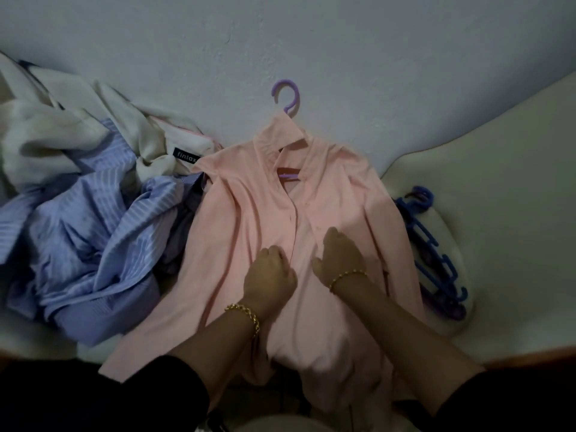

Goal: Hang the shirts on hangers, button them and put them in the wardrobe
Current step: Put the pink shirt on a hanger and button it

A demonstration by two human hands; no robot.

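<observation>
A pink shirt [249, 213] lies flat on the bed on a lilac hanger [288, 95], whose hook pokes out above the collar. Both hands sit at the shirt's front placket, about halfway down. My left hand [270, 272] has its fingers curled and pinches the left edge of the placket. My right hand [339, 254] is curled over the right front panel and grips the fabric beside the placket. The upper buttons look closed; the collar stands open.
A heap of shirts lies to the left: a blue striped shirt [93, 226] and a cream shirt [62, 129] with a black label. Several blue hangers [433, 244] are stacked at the right by a white pillow [498, 188]. White bedsheet [343, 42] stretches behind.
</observation>
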